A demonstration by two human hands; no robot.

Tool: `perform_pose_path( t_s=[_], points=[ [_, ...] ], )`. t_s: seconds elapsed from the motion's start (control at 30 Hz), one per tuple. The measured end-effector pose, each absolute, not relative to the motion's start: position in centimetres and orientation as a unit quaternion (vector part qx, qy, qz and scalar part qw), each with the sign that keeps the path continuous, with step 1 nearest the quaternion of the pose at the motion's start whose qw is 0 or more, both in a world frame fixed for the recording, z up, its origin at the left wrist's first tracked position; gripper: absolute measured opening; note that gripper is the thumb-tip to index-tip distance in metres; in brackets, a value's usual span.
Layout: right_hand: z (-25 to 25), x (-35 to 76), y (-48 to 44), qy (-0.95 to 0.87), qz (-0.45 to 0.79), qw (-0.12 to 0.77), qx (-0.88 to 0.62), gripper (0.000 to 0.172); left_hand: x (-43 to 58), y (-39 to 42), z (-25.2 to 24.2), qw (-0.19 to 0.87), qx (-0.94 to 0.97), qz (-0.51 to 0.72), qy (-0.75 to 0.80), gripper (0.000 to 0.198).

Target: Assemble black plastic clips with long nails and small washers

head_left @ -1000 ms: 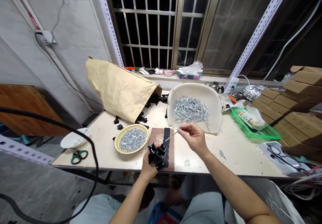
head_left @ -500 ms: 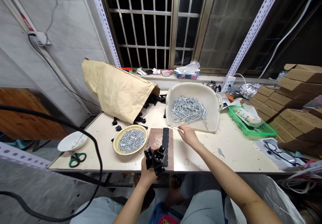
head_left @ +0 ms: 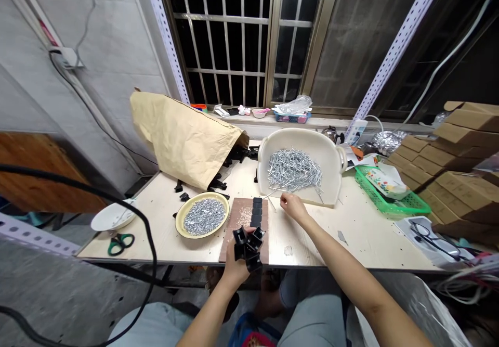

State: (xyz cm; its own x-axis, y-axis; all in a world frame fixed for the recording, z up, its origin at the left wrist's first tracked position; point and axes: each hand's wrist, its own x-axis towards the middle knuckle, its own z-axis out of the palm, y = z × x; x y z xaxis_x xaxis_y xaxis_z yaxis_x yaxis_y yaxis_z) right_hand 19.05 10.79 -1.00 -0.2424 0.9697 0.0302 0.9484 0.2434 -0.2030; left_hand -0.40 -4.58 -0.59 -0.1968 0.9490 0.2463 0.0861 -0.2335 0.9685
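At least three black parts are gripped in our left hand above the near end of the brown board. Right of the board, our right hand is curled; we cannot tell whether it pinches anything. One yellow bowl sits left of the board, one white basin beyond its far-right corner.

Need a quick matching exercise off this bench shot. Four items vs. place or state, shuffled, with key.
1. Left hand
2. Pile of metal pins
3. Scissors
4. Green basket

A. Inside the white tub
B. Toward the right end of the table
C. Holding black plastic parts
D. Near the table's left end

Pairs: 1-C, 2-A, 3-D, 4-B
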Motion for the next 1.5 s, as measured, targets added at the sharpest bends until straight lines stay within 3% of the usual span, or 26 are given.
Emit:
perform_pose_path(
  t_s=[0.3,0.5,0.57,0.73,0.8,0.9,1.07,1.5],
  points=[
    [-2.2,14.8,10.1,-0.781,0.084,0.044,-0.618,0.020,0.0,-5.0,0.4,0.366,0.520,0.583,0.506,0.035],
    [0.1,17.6,8.3,-0.793,0.090,0.059,-0.600,0.019,-0.7,-5.2,-0.3,0.369,0.521,0.582,0.504,0.034],
    [2.1,19.0,7.1,-0.805,0.094,0.104,-0.576,0.017,-0.7,-5.1,-0.5,0.372,0.531,0.573,0.501,0.036],
    [9.6,20.5,2.7,-0.834,0.149,0.363,-0.388,0.013,-0.2,-4.7,-0.5,0.372,0.568,0.551,0.485,0.044],
    [12.4,20.3,0.7,-0.844,0.168,0.388,-0.330,0.012,0.0,-4.6,-0.2,0.372,0.581,0.533,0.490,0.042],
    [14.5,19.5,-1.4,-0.872,0.184,0.360,-0.274,0.012,0.2,-4.7,0.4,0.366,0.595,0.510,0.502,0.038],
    [13.1,17.8,-2.5,-0.905,0.177,0.301,-0.245,0.012,0.2,-5.2,0.9,0.370,0.610,0.494,0.498,0.046],
    [11.8,17.9,-1.9,-0.900,0.157,0.314,-0.259,0.016,0.2,-5.2,0.5,0.395,0.587,0.500,0.500,0.045]
  ],
)
